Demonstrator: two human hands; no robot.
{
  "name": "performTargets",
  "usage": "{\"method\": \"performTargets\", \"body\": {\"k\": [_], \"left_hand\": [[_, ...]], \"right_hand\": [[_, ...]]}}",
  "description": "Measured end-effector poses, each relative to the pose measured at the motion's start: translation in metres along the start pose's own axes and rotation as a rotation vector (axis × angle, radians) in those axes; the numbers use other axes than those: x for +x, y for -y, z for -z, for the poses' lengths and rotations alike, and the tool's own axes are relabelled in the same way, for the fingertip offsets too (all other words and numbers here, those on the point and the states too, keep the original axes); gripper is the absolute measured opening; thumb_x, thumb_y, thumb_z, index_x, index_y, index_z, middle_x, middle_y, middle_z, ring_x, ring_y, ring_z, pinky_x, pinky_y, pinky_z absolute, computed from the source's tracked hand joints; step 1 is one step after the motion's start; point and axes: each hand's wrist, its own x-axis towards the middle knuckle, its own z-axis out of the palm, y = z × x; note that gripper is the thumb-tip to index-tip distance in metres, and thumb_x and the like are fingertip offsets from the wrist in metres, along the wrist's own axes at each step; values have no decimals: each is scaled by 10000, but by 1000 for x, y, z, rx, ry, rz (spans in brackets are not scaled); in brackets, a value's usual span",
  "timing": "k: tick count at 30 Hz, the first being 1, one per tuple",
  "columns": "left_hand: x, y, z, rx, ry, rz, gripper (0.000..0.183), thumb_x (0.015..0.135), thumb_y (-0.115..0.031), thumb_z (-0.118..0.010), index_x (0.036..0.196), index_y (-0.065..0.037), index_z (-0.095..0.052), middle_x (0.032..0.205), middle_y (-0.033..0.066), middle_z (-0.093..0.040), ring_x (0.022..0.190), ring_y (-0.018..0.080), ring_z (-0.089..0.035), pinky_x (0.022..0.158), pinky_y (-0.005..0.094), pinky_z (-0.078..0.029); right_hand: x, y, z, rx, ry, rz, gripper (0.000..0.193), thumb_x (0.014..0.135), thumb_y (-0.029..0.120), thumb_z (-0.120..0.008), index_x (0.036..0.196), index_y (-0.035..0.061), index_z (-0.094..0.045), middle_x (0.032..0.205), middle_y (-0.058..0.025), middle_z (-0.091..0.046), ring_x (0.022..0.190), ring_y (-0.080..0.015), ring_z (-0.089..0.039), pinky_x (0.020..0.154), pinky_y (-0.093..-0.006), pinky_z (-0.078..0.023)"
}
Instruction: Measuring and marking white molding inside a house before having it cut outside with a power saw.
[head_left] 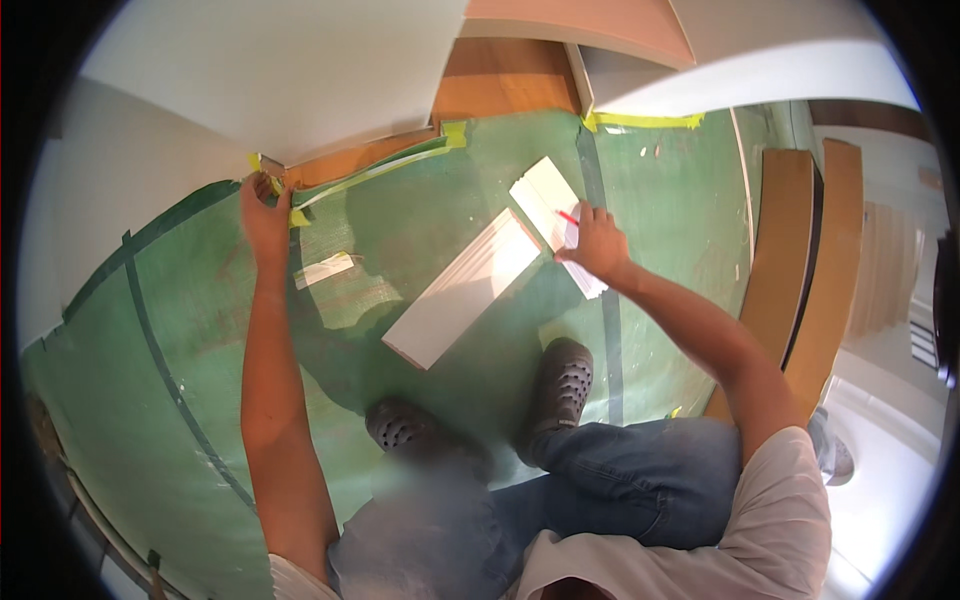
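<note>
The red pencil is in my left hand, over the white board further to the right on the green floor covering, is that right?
Not quite, the hand is wrong: the head view shows the red pencil in your right hand, over the white board further to the right on the green floor covering.

Red pen (568,217) over white moulding (546,190)

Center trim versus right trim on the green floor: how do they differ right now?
Slant: the center trim runs up to the right, the right trim up to the left.
Cover: the right hand, holding a red stick, hides part of the right trim; the center trim is uncovered.
Shared: both are pale and lie on the green floor.
</note>
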Motion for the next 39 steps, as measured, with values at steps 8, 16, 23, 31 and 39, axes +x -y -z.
{"method": "performTargets", "body": {"k": [8, 16, 23, 31, 39], "left_hand": [[-21, -43, 10, 300, 186, -461, 244, 784, -3, -603, 1015, -56, -665, 1014, 107, -653, 959, 325, -581, 856, 411, -454], [-36, -52, 4, 311, 329, -539, 311, 744, 45, -569, 1036, -37, -640, 1077, 138, -633, 1004, 328, -575, 896, 407, -440], [-44, -41, -7, 262, 386, -523, 336, 708, 13, -625, 1044, -13, -619, 1136, 125, -615, 1074, 330, -546, 960, 409, -408], [-42, -53, 13, -70, 643, 98, 433, 768, -73, -695, 1180, 0, -584, 1277, 110, -561, 1194, 234, -499, 1019, 349, -366], [-27, -60, 15, -293, 595, 475, 365, 830, -116, -687, 1152, -1, -557, 1049, 59, -619, 956, 115, -560, 871, 249, -419]], "right_hand": [[31, -47, 16, 625, 231, -13, 701, 657, 357, -801, 1237, 54, -553, 1086, -185, -619, 985, -284, -596, 861, -352, -464], [-3, -34, 53, 1343, 339, 18, 348, 796, 118, -722, 1096, 34, -566, 813, 18, -576, 627, -16, -461, 493, -172, -352], [2, 35, 23, 1970, 500, -21, 225, 836, 104, -674, 1020, 83, -545, 868, 25, -539, 618, -24, -406, 427, -155, -257], [55, 150, 17, 2343, 308, -33, 213, 861, 52, -628, 1042, 35, -518, 970, -51, -578, 818, -120, -550, 442, -172, -304], [71, 192, -10, 2368, 245, -115, 136, 831, 67, -637, 917, 34, -536, 846, -50, -572, 548, -66, -423, 424, -200, -279]]}}
